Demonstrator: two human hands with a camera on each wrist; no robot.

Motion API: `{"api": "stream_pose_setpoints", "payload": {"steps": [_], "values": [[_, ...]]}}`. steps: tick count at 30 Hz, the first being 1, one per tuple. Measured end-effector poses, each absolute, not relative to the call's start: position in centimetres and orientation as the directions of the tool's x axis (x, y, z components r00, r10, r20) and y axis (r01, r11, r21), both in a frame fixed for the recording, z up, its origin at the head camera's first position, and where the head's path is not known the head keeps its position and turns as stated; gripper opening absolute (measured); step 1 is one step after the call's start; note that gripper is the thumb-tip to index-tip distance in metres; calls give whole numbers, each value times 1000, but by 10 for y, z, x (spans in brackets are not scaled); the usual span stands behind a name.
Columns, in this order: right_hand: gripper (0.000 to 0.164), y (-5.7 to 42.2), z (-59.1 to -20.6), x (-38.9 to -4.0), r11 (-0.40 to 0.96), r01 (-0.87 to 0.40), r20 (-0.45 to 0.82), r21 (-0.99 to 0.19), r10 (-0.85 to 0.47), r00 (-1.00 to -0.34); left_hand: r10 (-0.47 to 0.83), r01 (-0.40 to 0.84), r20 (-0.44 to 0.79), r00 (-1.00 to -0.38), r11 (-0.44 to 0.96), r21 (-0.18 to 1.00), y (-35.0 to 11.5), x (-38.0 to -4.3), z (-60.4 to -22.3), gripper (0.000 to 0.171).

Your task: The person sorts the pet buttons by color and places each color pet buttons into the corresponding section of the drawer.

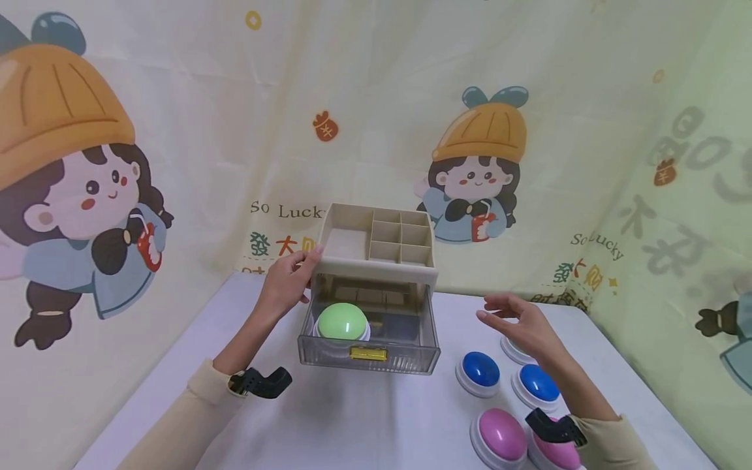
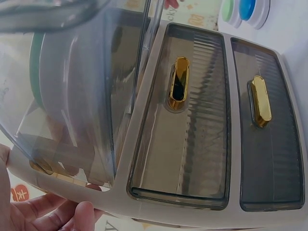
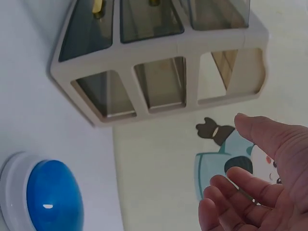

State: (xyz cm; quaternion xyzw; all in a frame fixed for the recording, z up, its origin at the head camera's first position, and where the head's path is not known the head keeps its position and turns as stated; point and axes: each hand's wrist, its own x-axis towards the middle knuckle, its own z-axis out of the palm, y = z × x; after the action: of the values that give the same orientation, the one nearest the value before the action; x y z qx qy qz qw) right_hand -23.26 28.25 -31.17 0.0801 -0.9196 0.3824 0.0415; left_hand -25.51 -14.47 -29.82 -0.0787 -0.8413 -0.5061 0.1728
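Note:
A beige desktop drawer organizer [image 1: 376,266] stands at the middle of the table, its smoky clear top drawer [image 1: 405,356] pulled out. Inside that drawer, on its left side, sits a green push button [image 1: 342,321] with a white base. My left hand [image 1: 288,281] grips the organizer's upper left side, thumb at the top edge. Two lower drawers [image 2: 180,144] with gold handles are closed in the left wrist view. To the right of the organizer, my right hand [image 1: 523,323] hovers with loosely bent fingers and holds nothing, partly covering a white-based button [image 1: 515,352].
Two blue push buttons [image 1: 480,369] and two pink ones [image 1: 502,435] stand on the white table [image 1: 352,424] at the right front. The organizer's top has an open tray [image 1: 346,241] with small compartments. A printed cloth [image 1: 376,78] hangs behind and at the sides.

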Motion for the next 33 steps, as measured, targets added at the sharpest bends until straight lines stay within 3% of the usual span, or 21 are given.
{"api": "stream_pose_setpoints", "payload": {"steps": [9,17,33], "values": [[65,297,-324,-242,712,-146,109,-687,-98,-989,-48,303,366,-929,466,831,-145,-252,-298,59],[63,302,-343,-246,828,-198,202,-524,-106,-974,-53,304,369,-928,464,832,-144,-250,-296,59],[68,344,-363,-256,844,-85,120,-530,-25,-992,-57,298,366,-929,470,831,-141,-246,-297,58]]}}
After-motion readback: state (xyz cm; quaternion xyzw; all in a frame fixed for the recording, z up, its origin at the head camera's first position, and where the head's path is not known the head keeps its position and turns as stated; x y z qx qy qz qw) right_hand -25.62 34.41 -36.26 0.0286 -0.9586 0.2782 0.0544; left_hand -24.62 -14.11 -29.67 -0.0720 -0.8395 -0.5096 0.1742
